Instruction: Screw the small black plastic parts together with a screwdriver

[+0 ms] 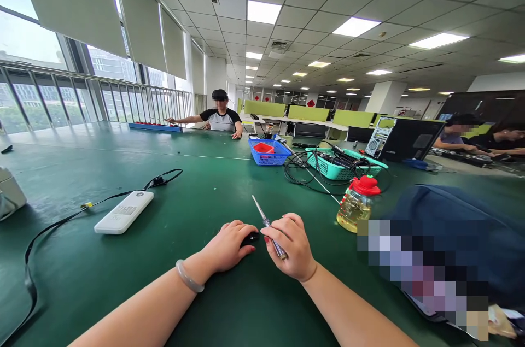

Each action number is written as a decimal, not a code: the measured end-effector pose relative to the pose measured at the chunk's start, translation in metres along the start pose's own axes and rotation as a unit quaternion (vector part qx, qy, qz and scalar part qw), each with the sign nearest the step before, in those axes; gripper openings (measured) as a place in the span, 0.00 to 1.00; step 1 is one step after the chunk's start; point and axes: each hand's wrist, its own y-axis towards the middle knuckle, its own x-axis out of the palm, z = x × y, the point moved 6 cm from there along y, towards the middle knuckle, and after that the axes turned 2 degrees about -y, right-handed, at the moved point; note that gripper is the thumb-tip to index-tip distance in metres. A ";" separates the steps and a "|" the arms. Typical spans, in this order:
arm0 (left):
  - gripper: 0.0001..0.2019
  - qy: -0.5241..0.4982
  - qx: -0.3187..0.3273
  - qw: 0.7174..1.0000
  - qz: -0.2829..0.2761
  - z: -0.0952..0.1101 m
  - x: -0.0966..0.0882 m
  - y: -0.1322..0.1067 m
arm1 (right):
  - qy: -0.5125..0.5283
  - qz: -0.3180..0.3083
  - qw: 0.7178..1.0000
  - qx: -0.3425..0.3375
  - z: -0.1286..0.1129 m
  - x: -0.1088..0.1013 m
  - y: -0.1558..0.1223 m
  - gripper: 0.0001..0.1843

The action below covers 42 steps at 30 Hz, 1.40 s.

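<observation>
On the green tabletop [229,309], my left hand [229,246] is closed over a small black object [251,238] that looks like a computer mouse; most of it is hidden under the palm and fingers. My right hand [293,246] grips a slim screwdriver [259,208] by its clear handle. The metal shaft tilts up and to the left, its tip pointing away from me above the table. The two hands are close together, with the screwdriver just right of the black object.
A white power bank [125,213] and a black strap [30,259] lie left. Ahead stand a blue basket [268,158] and a teal basket [334,171] with cables. A red-lidded bottle [356,207] and dark blue bag [447,248] sit right. A person [221,117] sits across.
</observation>
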 end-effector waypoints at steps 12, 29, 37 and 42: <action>0.19 0.014 0.029 0.999 -0.010 0.018 0.004 0.001 | 0.012 -0.024 0.995 0.091 0.022 0.017 -0.011 0.08; 0.13 0.002 -0.197 0.980 0.035 -0.025 -0.030 -0.082 | 0.004 -0.002 0.991 0.133 0.029 0.018 -0.017 0.07; 0.19 0.055 -0.364 0.927 0.074 -0.113 -0.087 -0.167 | 0.014 -0.007 0.992 0.125 0.025 0.019 -0.016 0.07; 0.21 -0.006 -0.411 0.904 0.116 -0.148 -0.117 -0.193 | 0.018 -0.016 0.991 0.133 0.028 0.020 -0.017 0.08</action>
